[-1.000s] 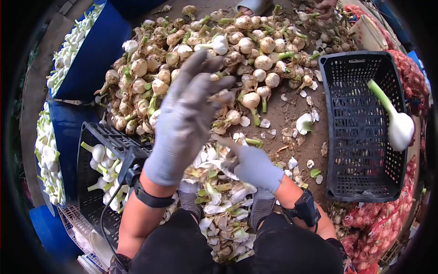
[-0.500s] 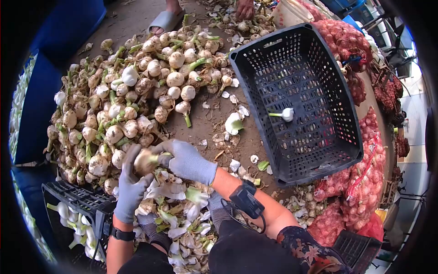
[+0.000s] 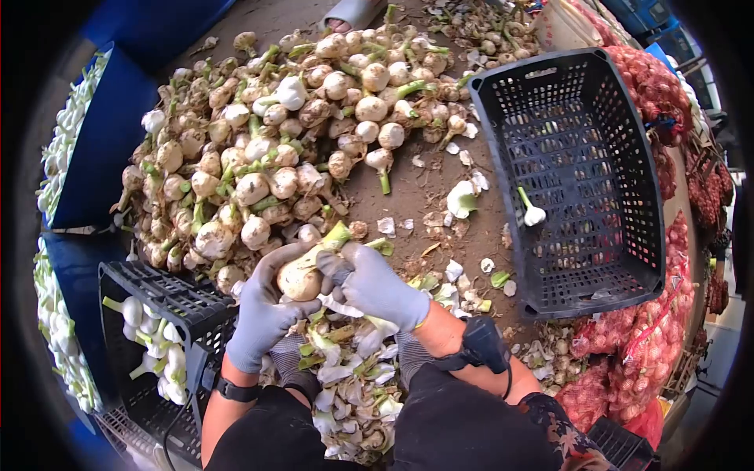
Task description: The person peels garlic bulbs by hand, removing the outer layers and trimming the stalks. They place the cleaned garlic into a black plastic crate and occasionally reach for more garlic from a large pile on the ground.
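Observation:
In the head view my left hand (image 3: 269, 308), in a grey glove, grips a garlic bulb (image 3: 300, 282) whose thick green stem points up and right. The bulb's skin is pale with brownish patches. Against its right side are the curled fingers of my right hand (image 3: 383, 287), also gloved; its fingertips are partly hidden, and the palm faces away from me. Below both hands, peeled garlic skins (image 3: 345, 353) lie heaped between my feet. A large pile of unpeeled garlic (image 3: 259, 188) with stems spreads just beyond my hands.
A black plastic crate (image 3: 577, 184) at right contains one white garlic bulb (image 3: 532, 212). Another crate (image 3: 169, 286) at lower left holds several clean bulbs. Red net bags of garlic (image 3: 656, 337) line the right side; blue containers (image 3: 110, 133) stand left. A person's shoe (image 3: 353, 13) is beyond the pile.
The view has shifted, so the scene sits further right. The bulb has turned, its stem now pointing up and right. My right hand has gone from the stem to the bulb's side.

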Available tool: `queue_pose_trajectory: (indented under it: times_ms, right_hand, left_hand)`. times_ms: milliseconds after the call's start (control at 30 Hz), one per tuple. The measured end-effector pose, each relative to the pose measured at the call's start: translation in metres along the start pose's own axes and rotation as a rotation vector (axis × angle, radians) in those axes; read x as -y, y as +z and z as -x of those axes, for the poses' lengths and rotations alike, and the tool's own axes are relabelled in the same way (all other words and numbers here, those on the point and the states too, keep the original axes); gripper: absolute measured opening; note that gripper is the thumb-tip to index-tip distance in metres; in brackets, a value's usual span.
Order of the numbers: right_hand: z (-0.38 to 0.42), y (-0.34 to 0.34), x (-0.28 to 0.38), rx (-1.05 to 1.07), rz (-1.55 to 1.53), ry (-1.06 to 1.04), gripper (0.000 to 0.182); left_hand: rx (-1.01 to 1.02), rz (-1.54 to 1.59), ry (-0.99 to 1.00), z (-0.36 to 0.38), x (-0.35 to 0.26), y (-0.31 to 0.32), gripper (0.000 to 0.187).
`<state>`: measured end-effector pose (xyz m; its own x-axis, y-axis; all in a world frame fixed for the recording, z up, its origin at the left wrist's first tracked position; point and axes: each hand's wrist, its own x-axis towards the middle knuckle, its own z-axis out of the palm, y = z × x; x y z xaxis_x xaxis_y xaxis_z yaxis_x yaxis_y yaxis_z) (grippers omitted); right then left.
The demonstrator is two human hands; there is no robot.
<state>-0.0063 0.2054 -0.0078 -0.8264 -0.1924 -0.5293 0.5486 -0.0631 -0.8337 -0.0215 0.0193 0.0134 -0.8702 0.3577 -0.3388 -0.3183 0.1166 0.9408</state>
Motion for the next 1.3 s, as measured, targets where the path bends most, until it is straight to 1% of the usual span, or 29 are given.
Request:
queue_pose_trajectory:
  times_ms: [67, 133, 200, 267, 300, 367, 400, 433, 467, 500, 533, 600, 633, 667, 700, 733, 767, 800, 833, 867, 900, 933, 1000, 1067, 1133, 1167, 1200, 1233, 1300]
  right_hand:
    - [0.008, -0.005, 0.016, 0.085, -0.073, 0.028, 0.026]
    - [0.01, 0.002, 0.011, -0.01, -0.018, 0.0, 0.018]
    - [0.006, -0.005, 0.004, 0.002, -0.04, -0.037, 0.015]
    - [0.008, -0.014, 0.004, -0.126, 0.8, -0.38, 0.024]
    - [0.007, -0.01, 0.0, -0.112, 0.792, -0.386, 0.024]
    - [0.005, -0.006, -0.01, -0.333, 0.516, -0.497, 0.02]
    - [0.004, -0.005, -0.013, -0.327, 0.516, -0.497, 0.02]
    - [0.003, -0.004, -0.014, -0.184, 0.228, -0.442, 0.021]
    - [0.002, -0.005, -0.012, -0.045, -0.057, -0.383, 0.023]
    - [0.006, -0.01, -0.005, 0.062, -0.159, -0.274, 0.019]
    - [0.005, -0.013, -0.012, 0.062, -0.161, -0.272, 0.019]
    - [0.001, -0.015, -0.033, 0.041, -0.3, 0.038, 0.017]
    - [0.008, -0.012, -0.022, 0.026, -0.118, -0.006, 0.018]
    - [0.014, -0.005, -0.016, 0.03, -0.119, -0.003, 0.018]
    - [0.022, 0.003, -0.014, 0.065, -0.231, 0.029, 0.019]
    - [0.025, 0.008, -0.013, 0.103, -0.34, 0.059, 0.02]
    - [0.018, 0.004, -0.023, 0.123, 0.045, -0.133, 0.023]
    - [0.017, 0.002, -0.023, 0.128, 0.044, -0.13, 0.023]
    - [0.018, 0.001, -0.016, 0.182, 0.008, -0.06, 0.024]
    - [0.018, 0.001, -0.012, 0.234, -0.028, 0.01, 0.024]
    - [0.021, 0.0, -0.012, 0.215, 0.122, -0.116, 0.027]
    - [0.019, -0.005, -0.007, 0.217, 0.121, -0.118, 0.027]
    - [0.014, -0.017, 0.004, -0.107, 0.834, -0.079, 0.021]
    - [0.012, -0.018, -0.006, -0.087, 0.793, -0.114, 0.021]
    - [0.024, -0.002, -0.016, 0.319, 1.028, -0.012, 0.023]
    - [0.027, 0.003, -0.023, 0.322, 1.03, -0.012, 0.023]
    - [0.031, 0.008, -0.031, 0.52, 1.067, -0.016, 0.024]
    - [0.034, 0.013, -0.037, 0.723, 1.094, -0.02, 0.026]
    - [0.036, 0.017, -0.032, 0.809, 1.114, -0.05, 0.026]
  left_hand:
    - [0.006, 0.019, -0.017, 0.0, -0.003, -0.002, 0.086]
    - [-0.002, 0.169, -0.095, -0.001, -0.006, -0.004, 0.085]
    - [0.01, 0.285, -0.045, -0.001, 0.003, 0.0, 0.081]
    - [0.255, 0.763, -0.227, -0.003, 0.002, -0.008, 0.082]
    - [0.208, 0.681, -0.223, -0.005, 0.011, -0.004, 0.085]
    - [0.214, 0.807, -0.259, -0.007, 0.006, 0.0, 0.085]
    - [0.186, 0.833, -0.275, -0.006, 0.002, 0.002, 0.084]
    - [0.186, 0.834, -0.276, -0.004, 0.004, 0.001, 0.084]
    - [0.253, 0.637, -0.259, -0.004, 0.008, -0.001, 0.083]
    - [0.315, 0.438, -0.239, -0.003, 0.011, -0.003, 0.084]
    - [0.256, 0.271, -0.244, -0.003, 0.006, -0.004, 0.088]
    - [0.141, 0.213, -0.304, 0.001, 0.004, -0.006, 0.077]
    - [0.011, 0.273, -0.255, 0.001, 0.01, -0.006, 0.067]
    - [-0.119, 0.335, -0.202, -0.002, 0.02, -0.006, 0.061]
    - [-0.202, 0.071, -0.099, -0.011, 0.029, -0.01, 0.046]
    - [-0.156, 0.102, -0.086, -0.009, 0.019, -0.008, 0.049]
    - [-0.097, -0.167, 0.128, -0.005, 0.016, -0.006, 0.051]
    - [-0.034, -0.436, 0.338, -0.002, 0.014, -0.005, 0.053]
    - [0.028, -0.648, 0.402, -0.005, 0.01, -0.009, 0.054]
    - [0.029, -0.65, 0.402, -0.003, 0.007, -0.012, 0.054]
    - [0.066, -0.302, 0.044, -0.001, 0.003, -0.015, 0.051]
    - [0.1, 0.051, -0.307, 0.001, 0.002, -0.017, 0.049]
    - [0.044, 0.565, -0.21, 0.012, 0.005, -0.016, 0.035]
    - [0.138, 0.706, -0.069, 0.01, 0.012, -0.017, 0.036]
    - [0.083, 0.684, -0.01, 0.01, 0.004, -0.023, 0.042]
    - [-0.005, 0.734, -0.023, 0.015, -0.016, -0.022, 0.045]
    - [-0.053, 0.747, 0.064, 0.016, -0.026, -0.025, 0.047]
    - [-0.154, 0.59, 0.155, 0.019, -0.032, -0.029, 0.048]
    - [-0.403, 0.317, 0.297, 0.028, -0.045, -0.042, 0.047]
